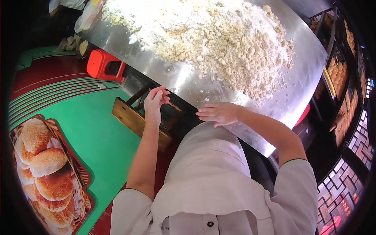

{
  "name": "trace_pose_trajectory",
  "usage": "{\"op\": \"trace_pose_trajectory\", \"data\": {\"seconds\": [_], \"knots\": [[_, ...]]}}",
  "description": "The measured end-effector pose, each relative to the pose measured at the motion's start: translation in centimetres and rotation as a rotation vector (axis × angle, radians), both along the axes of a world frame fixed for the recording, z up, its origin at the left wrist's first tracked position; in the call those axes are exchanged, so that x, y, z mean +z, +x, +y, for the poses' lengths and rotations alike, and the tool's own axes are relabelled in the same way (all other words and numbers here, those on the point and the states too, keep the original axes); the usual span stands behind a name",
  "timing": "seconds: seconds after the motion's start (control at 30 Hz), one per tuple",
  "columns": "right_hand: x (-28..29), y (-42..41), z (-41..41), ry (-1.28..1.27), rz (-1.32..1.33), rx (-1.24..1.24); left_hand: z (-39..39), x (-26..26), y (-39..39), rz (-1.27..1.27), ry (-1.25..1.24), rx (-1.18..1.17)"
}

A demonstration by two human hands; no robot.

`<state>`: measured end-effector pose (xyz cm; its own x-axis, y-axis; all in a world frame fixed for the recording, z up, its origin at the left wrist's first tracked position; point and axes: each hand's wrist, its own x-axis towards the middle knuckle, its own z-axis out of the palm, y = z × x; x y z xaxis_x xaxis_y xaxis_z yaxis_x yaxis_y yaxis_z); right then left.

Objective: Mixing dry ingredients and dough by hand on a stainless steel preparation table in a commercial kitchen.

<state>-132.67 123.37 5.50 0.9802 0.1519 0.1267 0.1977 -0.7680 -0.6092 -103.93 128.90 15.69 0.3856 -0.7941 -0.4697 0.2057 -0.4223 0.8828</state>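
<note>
A large heap of crumbly dough and white flour (223, 47) lies on a metal worktable (305, 73). My left hand (157, 98) is raised just off the near edge of the table, fingers curled loosely, with flour on the skin; no object shows in it. My right hand (217, 114) is at the table's near edge, palm down with fingers stretched towards the left, close below the heap. It holds nothing visible; whether it touches the metal, I cannot tell. Small crumbs lie between this hand and the heap. A pale apron (208, 164) covers my front.
A red plastic stool (101, 64) and a wooden bench (129, 116) stand left of the table. Further left is a green panel (108, 117) with a picture of round breads (51, 173). Racks of baked goods (336, 73) stand at the right. Part of another person (69, 3) shows at top left.
</note>
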Motion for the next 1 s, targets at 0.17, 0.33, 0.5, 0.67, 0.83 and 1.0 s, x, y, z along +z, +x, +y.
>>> {"op": "trace_pose_trajectory", "data": {"seconds": [0.17, 0.33, 0.5, 0.67, 0.83, 1.0], "knots": [[-1.1, 8.3, -9.4, -0.108, -0.075, -0.323, -2.4, 1.2, -1.4, -0.004, -0.038, 0.026], [3.8, 10.6, -15.5, 0.085, -0.187, -0.914, -4.1, 1.1, -0.7, 0.015, -0.058, 0.092], [10.7, 3.6, -16.0, 0.318, -0.097, -1.101, -5.5, -1.8, 0.9, 0.232, 0.005, 0.224], [13.0, -4.6, -13.9, 0.406, -0.300, -1.472, -6.8, -6.3, 4.8, 0.374, 0.063, 0.234], [12.1, -14.8, -13.2, 0.597, -0.383, -2.037, -10.9, -8.6, 4.7, 0.517, 0.020, 0.073], [6.6, -24.7, -11.9, 0.758, -0.026, -2.301, -15.1, -9.8, 2.4, 0.646, 0.091, -0.046]]}}
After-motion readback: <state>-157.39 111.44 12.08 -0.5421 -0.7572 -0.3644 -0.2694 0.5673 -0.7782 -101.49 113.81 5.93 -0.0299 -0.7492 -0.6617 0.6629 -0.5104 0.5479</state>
